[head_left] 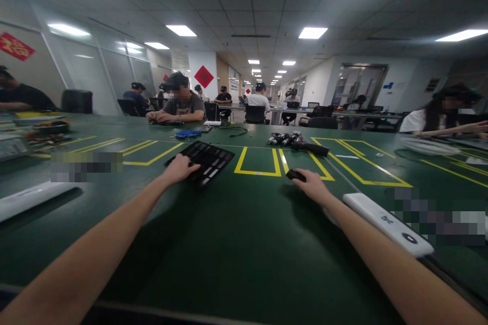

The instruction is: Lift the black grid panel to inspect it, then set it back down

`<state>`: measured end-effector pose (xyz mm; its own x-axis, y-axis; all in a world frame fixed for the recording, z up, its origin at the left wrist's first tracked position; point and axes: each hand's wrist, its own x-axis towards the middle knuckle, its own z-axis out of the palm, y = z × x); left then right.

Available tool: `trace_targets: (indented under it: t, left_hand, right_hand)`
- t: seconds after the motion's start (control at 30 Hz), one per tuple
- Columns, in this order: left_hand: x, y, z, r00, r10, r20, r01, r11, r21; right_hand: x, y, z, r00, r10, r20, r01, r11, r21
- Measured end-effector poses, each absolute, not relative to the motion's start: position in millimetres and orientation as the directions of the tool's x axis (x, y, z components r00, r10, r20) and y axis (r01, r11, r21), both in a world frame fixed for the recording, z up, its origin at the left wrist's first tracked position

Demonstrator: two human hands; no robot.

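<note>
My left hand (179, 168) grips the near left side of a black compartment tray (211, 155), tilted above the green table. Pale and silvery patches show in some of its cells, too blurred to name. Off to the right, my right hand (313, 185) is closed around a small black block-like object (296, 175), held just over the table by a yellow-taped outline. Its exact kind cannot be made out. The two hands are well apart.
A heap of black cables (285, 138) lies beyond my hands, with blue pieces (186, 134) farther left. A white device (389, 223) lies beside my right forearm; another white bar (36, 198) is at left. Yellow tape (257, 173) marks the green table (236, 244). Several people sit around.
</note>
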<state>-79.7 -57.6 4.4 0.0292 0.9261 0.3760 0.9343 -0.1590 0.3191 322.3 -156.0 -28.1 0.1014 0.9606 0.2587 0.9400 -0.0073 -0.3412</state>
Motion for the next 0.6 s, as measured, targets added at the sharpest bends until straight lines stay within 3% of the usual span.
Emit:
trace_targets:
  t: [0.13,0.23,0.33,0.6]
  left_hand:
    - [6.8,-91.0,0.4,0.274,0.872,0.406,0.803,-0.439,0.403]
    - [52.6,-121.9,-7.5,0.41,0.784,0.466,0.617,-0.615,0.492]
    - [70.9,-143.2,-15.3,0.466,0.742,0.482,0.513,-0.67,0.537]
    - [68.0,-153.8,-25.1,0.581,0.646,0.495,0.37,-0.751,0.547]
  right_hand:
    - [283.7,-172.0,-22.1,-0.078,0.961,0.266,0.604,0.258,-0.754]
    - [267.3,-185.7,-24.5,-0.197,0.933,0.3,0.318,0.35,-0.881]
    - [266.8,-192.6,-30.0,-0.265,0.894,0.361,0.203,0.417,-0.886]
    - [270.0,-191.4,-40.3,-0.313,0.834,0.455,0.354,0.547,-0.759]
